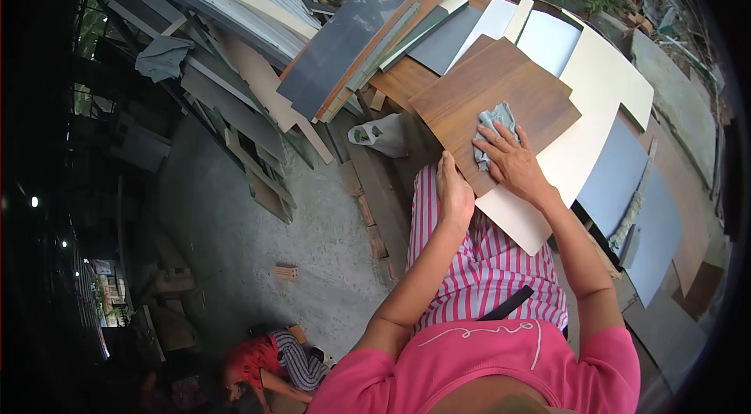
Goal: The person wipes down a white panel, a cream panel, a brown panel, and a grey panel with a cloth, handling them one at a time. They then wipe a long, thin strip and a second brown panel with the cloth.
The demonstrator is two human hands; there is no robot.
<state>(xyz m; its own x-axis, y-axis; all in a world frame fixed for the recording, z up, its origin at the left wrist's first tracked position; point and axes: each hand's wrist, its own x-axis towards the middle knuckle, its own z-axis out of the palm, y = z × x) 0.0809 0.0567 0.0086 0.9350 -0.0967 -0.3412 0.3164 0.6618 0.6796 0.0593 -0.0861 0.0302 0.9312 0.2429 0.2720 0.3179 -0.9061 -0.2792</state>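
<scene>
A brown wood-grain board [461, 97] lies in front of me, tilted across other panels, with its near corner toward my lap. At its left near edge my left hand [454, 193] grips the side, fingers close together and the undersides partly hidden. My right hand [512, 164] presses a crumpled grey-blue cloth [499, 115] against the board's upper face, with the fingers bent over it. Beneath the brown board, a large cream panel [583, 129] extends to the right and toward my knees.
Stacked dark boards [352, 31] stand at the upper left beside a white plastic bag [381, 135]. Blue-grey panels [653, 234] lean at the right. A leaning rack of boards [242, 117] is farther left. Another person [270, 363] bends low at the bottom left. A brick [286, 272] lies on the concrete floor.
</scene>
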